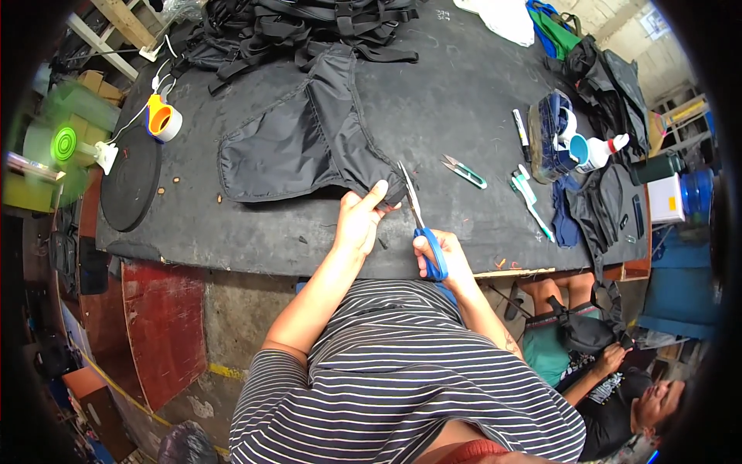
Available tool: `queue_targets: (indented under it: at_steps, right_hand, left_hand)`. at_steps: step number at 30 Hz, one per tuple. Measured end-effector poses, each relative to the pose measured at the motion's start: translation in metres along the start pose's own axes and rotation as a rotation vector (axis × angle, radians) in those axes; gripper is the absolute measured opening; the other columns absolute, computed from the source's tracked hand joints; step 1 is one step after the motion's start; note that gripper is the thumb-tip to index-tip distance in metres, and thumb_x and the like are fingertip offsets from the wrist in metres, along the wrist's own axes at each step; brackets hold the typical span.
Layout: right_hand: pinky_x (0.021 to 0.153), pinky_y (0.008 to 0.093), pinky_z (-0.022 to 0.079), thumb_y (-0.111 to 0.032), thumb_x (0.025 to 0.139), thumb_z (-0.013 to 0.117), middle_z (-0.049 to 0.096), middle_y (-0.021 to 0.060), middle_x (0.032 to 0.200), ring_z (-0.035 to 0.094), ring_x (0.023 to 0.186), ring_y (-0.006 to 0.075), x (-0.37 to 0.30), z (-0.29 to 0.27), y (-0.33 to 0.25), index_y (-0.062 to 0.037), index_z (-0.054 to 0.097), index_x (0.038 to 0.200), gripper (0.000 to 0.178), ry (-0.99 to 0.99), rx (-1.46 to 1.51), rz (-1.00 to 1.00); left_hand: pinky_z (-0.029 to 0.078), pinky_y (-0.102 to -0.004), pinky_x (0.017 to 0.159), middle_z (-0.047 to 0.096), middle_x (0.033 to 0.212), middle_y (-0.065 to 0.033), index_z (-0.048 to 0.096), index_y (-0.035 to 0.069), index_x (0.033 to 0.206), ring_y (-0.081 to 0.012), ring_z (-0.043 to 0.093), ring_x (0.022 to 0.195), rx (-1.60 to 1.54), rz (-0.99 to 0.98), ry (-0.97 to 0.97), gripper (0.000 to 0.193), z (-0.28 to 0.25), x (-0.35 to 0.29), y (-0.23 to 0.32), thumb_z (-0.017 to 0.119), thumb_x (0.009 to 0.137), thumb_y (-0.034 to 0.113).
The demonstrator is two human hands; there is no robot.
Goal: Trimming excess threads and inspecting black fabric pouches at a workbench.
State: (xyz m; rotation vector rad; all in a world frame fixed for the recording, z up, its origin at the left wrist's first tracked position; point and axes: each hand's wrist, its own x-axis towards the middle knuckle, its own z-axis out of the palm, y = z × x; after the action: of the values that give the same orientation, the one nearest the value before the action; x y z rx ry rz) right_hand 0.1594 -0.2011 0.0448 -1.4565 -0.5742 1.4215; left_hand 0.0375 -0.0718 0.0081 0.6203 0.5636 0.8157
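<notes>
A black sewn fabric piece [282, 147] with bound edges lies spread on the dark table in front of me. My left hand [360, 216] pinches its near right corner, thumb on top, lifting that edge a little. Blue-handled scissors [434, 255] are in my right hand [448, 259], fingers through the loops. Their blades point away from me, beside the fabric's corner; whether they touch it I cannot tell. To the right of the blades lie green-handled thread snips [466, 172].
Black bags and straps [301, 31] are heaped at the far side. A tape roll [164, 120] and black webbing coil [131, 182] lie left, near a green fan [66, 143]. Right are a marker [521, 131], a toothbrush [532, 203] and a bottle [603, 151]. A person [618, 387] sits at lower right.
</notes>
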Motion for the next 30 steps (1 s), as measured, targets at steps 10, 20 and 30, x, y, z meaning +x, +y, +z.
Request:
queue_targets:
  at_steps: [10, 20, 30]
  right_hand:
    - [0.054, 0.0235, 0.045, -0.049, 0.089, 0.053, 0.054, 0.003, 0.064, 0.053, 0.056, 0.0107, -0.001, -0.031, -0.012, -0.0025, 0.056, 0.082, 0.047, -0.206, -0.001, -0.085]
    - [0.05, 0.0226, 0.041, -0.045, 0.082, 0.065, 0.056, 0.0021, 0.061, 0.052, 0.053, 0.0094, 0.008, -0.088, -0.069, 0.0008, 0.057, 0.08, 0.046, -0.692, -0.378, 0.239]
    - [0.05, 0.0223, 0.04, -0.043, 0.083, 0.065, 0.053, 0.0008, 0.064, 0.052, 0.053, 0.0088, 0.024, -0.071, -0.094, -0.0004, 0.056, 0.077, 0.044, -0.716, -0.495, 0.359]
  left_hand:
    - [0.051, -0.0328, 0.078, 0.063, 0.099, -0.0074, 0.057, 0.002, 0.1, -0.0169, 0.061, 0.089, -0.121, -0.029, 0.139, 0.014, 0.008, -0.015, -0.006, 0.059, 0.087, 0.007]
    - [0.051, -0.0357, 0.086, 0.064, 0.087, -0.0111, 0.054, 0.002, 0.083, -0.0223, 0.063, 0.086, -0.176, 0.057, 0.042, 0.005, -0.002, -0.036, -0.004, 0.054, 0.088, 0.002]
    - [0.052, -0.0347, 0.084, 0.064, 0.083, -0.0105, 0.06, 0.001, 0.08, -0.0211, 0.064, 0.084, -0.27, 0.005, 0.019, 0.008, -0.011, -0.041, -0.006, 0.055, 0.087, 0.003]
